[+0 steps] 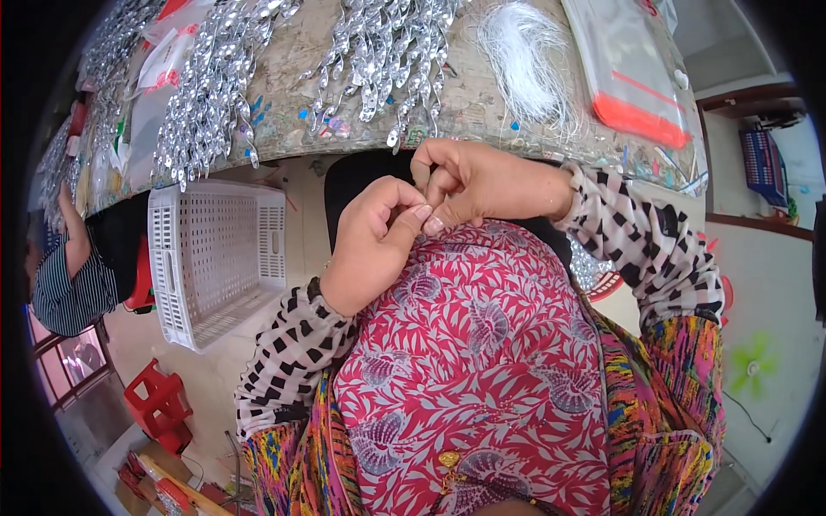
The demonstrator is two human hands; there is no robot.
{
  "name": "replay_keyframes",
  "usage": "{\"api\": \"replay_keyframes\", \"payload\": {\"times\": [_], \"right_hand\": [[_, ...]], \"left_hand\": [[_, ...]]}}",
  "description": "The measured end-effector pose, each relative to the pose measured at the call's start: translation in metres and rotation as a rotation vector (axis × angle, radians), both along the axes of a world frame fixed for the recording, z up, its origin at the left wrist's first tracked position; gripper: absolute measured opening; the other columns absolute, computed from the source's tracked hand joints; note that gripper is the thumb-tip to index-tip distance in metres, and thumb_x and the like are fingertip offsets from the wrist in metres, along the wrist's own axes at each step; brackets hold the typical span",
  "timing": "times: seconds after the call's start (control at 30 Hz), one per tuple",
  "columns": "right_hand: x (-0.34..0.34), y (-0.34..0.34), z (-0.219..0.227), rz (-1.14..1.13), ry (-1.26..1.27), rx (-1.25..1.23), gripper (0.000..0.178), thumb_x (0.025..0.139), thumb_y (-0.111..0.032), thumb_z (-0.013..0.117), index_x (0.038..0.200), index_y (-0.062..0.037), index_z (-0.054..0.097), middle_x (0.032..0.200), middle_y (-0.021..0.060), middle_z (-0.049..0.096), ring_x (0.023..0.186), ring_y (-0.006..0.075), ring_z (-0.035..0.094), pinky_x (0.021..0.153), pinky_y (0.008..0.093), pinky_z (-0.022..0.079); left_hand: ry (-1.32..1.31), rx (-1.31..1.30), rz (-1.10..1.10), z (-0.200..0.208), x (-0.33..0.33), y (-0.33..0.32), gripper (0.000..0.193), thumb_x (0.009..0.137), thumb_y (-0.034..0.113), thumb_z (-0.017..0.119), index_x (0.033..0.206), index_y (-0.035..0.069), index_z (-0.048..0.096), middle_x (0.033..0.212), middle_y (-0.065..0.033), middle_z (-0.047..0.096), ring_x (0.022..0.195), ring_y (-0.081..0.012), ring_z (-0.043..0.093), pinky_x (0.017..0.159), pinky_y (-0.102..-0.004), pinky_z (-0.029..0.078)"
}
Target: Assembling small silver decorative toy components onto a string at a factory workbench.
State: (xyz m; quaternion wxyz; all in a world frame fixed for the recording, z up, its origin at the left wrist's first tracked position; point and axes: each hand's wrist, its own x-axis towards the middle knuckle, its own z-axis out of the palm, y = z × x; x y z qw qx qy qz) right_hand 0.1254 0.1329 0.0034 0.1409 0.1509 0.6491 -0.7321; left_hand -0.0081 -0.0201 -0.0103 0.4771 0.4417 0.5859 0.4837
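Observation:
My left hand (pixel 376 243) and my right hand (pixel 490 182) meet in front of the apron, just off the table's near edge. Thumb and forefinger of each are pinched, with the fingertips almost touching. Whatever they pinch is too small or too thin to make out. Beyond them on the worn table (pixel 465 95) hang strands of shiny silver sequins (pixel 391 52), their ends near the edge. A loose bundle of thin white threads (pixel 527 64) lies on the table, beyond my right hand.
More silver strands (pixel 206 95) and plastic bags (pixel 165 64) cover the table's left. A red-edged clear bag (pixel 632 77) lies right. Below stand a white plastic crate (pixel 224 258) and a red stool (pixel 159 404). Another person in a striped top (pixel 73 288) sits at far left.

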Motion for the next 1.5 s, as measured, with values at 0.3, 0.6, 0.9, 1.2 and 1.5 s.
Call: {"api": "replay_keyframes", "payload": {"times": [0.3, 0.6, 0.9, 1.2, 1.5], "right_hand": [[0.005, -0.037, -0.019, -0.564, 0.325, -0.015, 0.031, 0.079, 0.011, 0.059, 0.101, -0.0047, 0.044, 0.079, -0.0001, 0.055, 0.070, 0.0046, 0.053, 0.061, 0.0176, 0.043], [0.013, -0.032, -0.003, -0.876, 0.363, -0.047, 0.029, 0.080, 0.009, 0.060, 0.100, -0.0066, 0.046, 0.080, -0.0015, 0.054, 0.065, 0.0032, 0.052, 0.057, 0.0170, 0.041], [0.029, -0.012, -0.002, -0.855, 0.366, -0.201, 0.029, 0.080, 0.005, 0.063, 0.102, -0.0067, 0.048, 0.082, 0.0028, 0.065, 0.078, 0.0122, 0.063, 0.072, 0.0220, 0.046], [0.032, -0.021, 0.006, -0.718, 0.315, -0.518, 0.031, 0.083, 0.005, 0.060, 0.108, -0.0061, 0.046, 0.082, 0.0039, 0.062, 0.093, 0.0248, 0.067, 0.084, 0.0303, 0.049], [0.059, 0.010, 0.012, -0.972, 0.380, -0.363, 0.026, 0.080, 0.007, 0.060, 0.102, -0.0060, 0.052, 0.075, 0.0027, 0.056, 0.072, 0.0178, 0.063, 0.062, 0.0240, 0.045]], "left_hand": [[0.139, 0.063, 0.205, -0.001, 0.009, 0.003, 0.004, 0.089, 0.002, 0.056, 0.087, -0.001, 0.057, 0.078, -0.0031, 0.057, 0.070, -0.0073, 0.054, 0.064, -0.0223, 0.044], [-0.267, -0.106, 0.221, -0.005, 0.006, 0.002, 0.006, 0.092, 0.005, 0.055, 0.093, -0.001, 0.058, 0.083, 0.0011, 0.059, 0.074, -0.0046, 0.051, 0.071, -0.0200, 0.042], [-0.330, -0.109, 0.141, 0.001, 0.008, 0.000, 0.007, 0.093, 0.006, 0.055, 0.095, 0.000, 0.059, 0.086, -0.0008, 0.062, 0.080, -0.0055, 0.055, 0.076, -0.0205, 0.043], [-0.420, -0.119, 0.121, 0.009, 0.011, 0.002, 0.010, 0.091, 0.005, 0.058, 0.097, 0.000, 0.063, 0.088, -0.0008, 0.064, 0.077, -0.0040, 0.054, 0.072, -0.0189, 0.042], [-0.345, -0.180, 0.104, 0.002, 0.008, -0.009, 0.009, 0.088, 0.004, 0.058, 0.093, 0.001, 0.065, 0.085, 0.0018, 0.063, 0.073, -0.0019, 0.051, 0.066, -0.0170, 0.039]]}}
